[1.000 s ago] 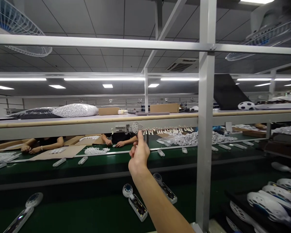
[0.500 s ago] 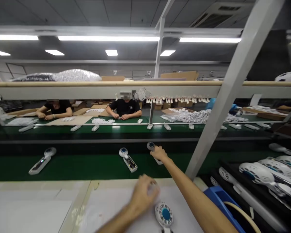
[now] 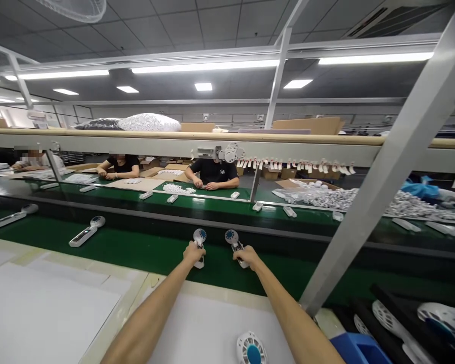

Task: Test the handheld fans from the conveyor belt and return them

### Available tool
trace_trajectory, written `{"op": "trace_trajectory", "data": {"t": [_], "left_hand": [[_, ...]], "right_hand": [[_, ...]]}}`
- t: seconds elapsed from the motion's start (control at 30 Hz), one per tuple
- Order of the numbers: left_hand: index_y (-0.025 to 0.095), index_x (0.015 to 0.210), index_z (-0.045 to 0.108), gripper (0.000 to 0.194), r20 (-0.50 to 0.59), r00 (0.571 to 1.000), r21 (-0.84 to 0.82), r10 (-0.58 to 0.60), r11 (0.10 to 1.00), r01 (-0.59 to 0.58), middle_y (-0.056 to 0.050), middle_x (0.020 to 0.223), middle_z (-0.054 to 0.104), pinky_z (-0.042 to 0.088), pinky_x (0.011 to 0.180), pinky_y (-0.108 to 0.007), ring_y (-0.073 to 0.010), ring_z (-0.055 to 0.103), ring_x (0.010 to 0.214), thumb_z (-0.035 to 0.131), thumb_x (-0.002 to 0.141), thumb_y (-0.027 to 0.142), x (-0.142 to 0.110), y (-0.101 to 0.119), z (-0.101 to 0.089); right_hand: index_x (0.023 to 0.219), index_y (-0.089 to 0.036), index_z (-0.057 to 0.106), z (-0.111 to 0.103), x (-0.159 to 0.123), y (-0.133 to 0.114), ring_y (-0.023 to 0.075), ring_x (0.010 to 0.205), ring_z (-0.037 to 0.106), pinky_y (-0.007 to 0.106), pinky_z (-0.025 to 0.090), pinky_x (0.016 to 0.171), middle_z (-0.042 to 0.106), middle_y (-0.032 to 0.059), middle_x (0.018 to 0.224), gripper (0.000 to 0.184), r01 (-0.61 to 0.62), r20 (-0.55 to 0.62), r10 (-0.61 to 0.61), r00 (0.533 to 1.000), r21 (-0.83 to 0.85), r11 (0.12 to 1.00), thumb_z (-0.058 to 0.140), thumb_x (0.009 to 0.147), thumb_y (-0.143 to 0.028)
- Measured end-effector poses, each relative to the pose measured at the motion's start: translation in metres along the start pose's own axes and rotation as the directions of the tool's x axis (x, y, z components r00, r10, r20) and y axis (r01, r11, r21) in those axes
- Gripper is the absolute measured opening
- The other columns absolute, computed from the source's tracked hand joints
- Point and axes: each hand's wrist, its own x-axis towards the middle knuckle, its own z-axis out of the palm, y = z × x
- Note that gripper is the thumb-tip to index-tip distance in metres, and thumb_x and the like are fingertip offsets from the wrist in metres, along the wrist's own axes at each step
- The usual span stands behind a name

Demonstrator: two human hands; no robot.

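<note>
Both arms stretch out over the green conveyor belt. My left hand (image 3: pixel 193 254) is closed round the handle of a white handheld fan (image 3: pixel 199 235), whose round slotted head points away from me. Just to its right, my right hand (image 3: pixel 247 256) grips a second handheld fan (image 3: pixel 231 236) by its open handle, with dark inner parts showing. The two fan heads are close together but apart. Below, on the white bench top (image 3: pixel 197 328), lies another fan (image 3: pixel 252 349) with a blue centre, partly cut off by the frame edge.
More fans, one of them here (image 3: pixel 87 231), lie on the belt at left. A slanted grey post (image 3: pixel 367 167) rises close by my right arm. At lower right are a blue bin (image 3: pixel 358 349) and dark trays with white fans. Co-workers (image 3: pixel 214 174) sit across the line.
My left hand has reached forward from above the bench and closed on a fan on the belt. My right hand still holds its fan. The view has turned left.
</note>
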Motion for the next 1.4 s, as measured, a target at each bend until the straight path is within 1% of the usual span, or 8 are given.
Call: {"op": "trace_trajectory", "data": {"t": [0.13,0.27,0.4,0.57,0.8,1.0,1.17,1.4], "left_hand": [[0.015,0.128,0.057,0.036,0.108,0.983,-0.378,0.151,0.921,-0.100,-0.009,0.116,0.064,0.061,0.079,-0.037,-0.0191,0.067,0.094,0.061,0.099,0.035,-0.024,0.021,-0.012],[0.020,0.130,0.047,0.039,0.121,0.920,-0.625,0.374,0.748,-0.222,-0.007,0.118,0.064,0.063,0.080,-0.039,-0.0167,0.069,0.089,0.052,0.092,0.009,-0.069,0.052,-0.023],[0.028,0.138,0.035,0.065,0.103,0.825,-0.698,0.556,0.631,-0.338,-0.007,0.123,0.064,0.062,0.068,-0.038,-0.0185,0.070,0.076,0.062,0.082,0.009,-0.115,0.067,-0.034],[0.032,0.143,0.027,0.072,0.197,0.693,-0.709,0.694,0.588,-0.388,-0.013,0.133,0.059,0.059,0.065,-0.036,-0.0203,0.072,0.075,0.068,0.086,0.018,-0.142,0.059,-0.045],[0.031,0.144,0.027,0.071,0.248,0.687,-0.714,0.683,0.608,-0.346,-0.009,0.121,0.064,0.061,0.065,-0.035,-0.0194,0.072,0.073,0.066,0.087,0.015,-0.145,0.059,-0.049],[0.026,0.144,0.027,0.074,0.283,0.707,-0.729,0.648,0.624,-0.280,-0.006,0.104,0.068,0.060,0.062,-0.032,-0.0180,0.071,0.070,0.067,0.084,0.014,-0.139,0.058,-0.045],[0.030,0.140,0.031,0.071,0.255,0.679,-0.745,0.688,0.588,-0.316,-0.012,0.134,0.059,0.063,0.063,-0.032,-0.0215,0.072,0.089,0.068,0.083,0.013,-0.134,0.055,-0.042],[0.029,0.139,0.033,0.072,0.230,0.712,-0.732,0.664,0.600,-0.323,-0.012,0.136,0.058,0.062,0.061,-0.032,-0.0226,0.073,0.087,0.071,0.079,0.015,-0.138,0.057,-0.041]], "right_hand": [[0.109,-0.012,0.063,-0.002,-0.017,-0.025,0.0100,0.068,0.062,0.023,0.055,0.060,0.065,0.0021,0.090,0.026,0.113,0.097,-0.159,0.983,0.364,0.924,0.060,0.102,-0.037],[0.116,-0.015,0.056,-0.016,-0.048,-0.055,0.0113,0.066,0.065,0.025,0.056,0.059,0.068,0.0043,0.096,0.021,0.279,0.012,-0.373,0.928,0.643,0.713,0.051,0.100,-0.028],[0.137,-0.025,0.042,-0.029,-0.097,-0.068,0.0197,0.074,0.073,0.034,0.062,0.063,0.069,0.0059,0.114,0.062,0.414,-0.102,-0.524,0.846,0.744,0.524,0.065,0.080,-0.024],[0.146,-0.030,0.036,-0.035,-0.148,-0.065,0.0169,0.076,0.072,0.032,0.061,0.066,0.068,0.0064,0.120,0.067,0.449,-0.040,-0.653,0.756,0.758,0.473,0.067,0.087,-0.025],[0.150,-0.033,0.034,-0.034,-0.160,-0.065,0.0173,0.084,0.070,0.032,0.062,0.068,0.063,0.0071,0.129,0.071,0.374,0.080,-0.655,0.751,0.767,0.522,0.067,0.088,-0.021],[0.148,-0.032,0.036,-0.031,-0.160,-0.063,0.0196,0.092,0.070,0.033,0.063,0.069,0.062,0.0079,0.131,0.068,0.388,0.065,-0.646,0.761,0.753,0.532,0.065,0.088,-0.017],[0.147,-0.032,0.037,-0.033,-0.158,-0.060,0.0177,0.082,0.071,0.032,0.062,0.067,0.067,0.0060,0.121,0.066,0.432,0.036,-0.658,0.752,0.727,0.534,0.064,0.089,-0.016],[0.143,-0.031,0.042,-0.033,-0.160,-0.063,0.0163,0.074,0.069,0.031,0.060,0.060,0.067,0.0045,0.118,0.066,0.441,0.001,-0.643,0.766,0.728,0.525,0.066,0.084,-0.016]]}}
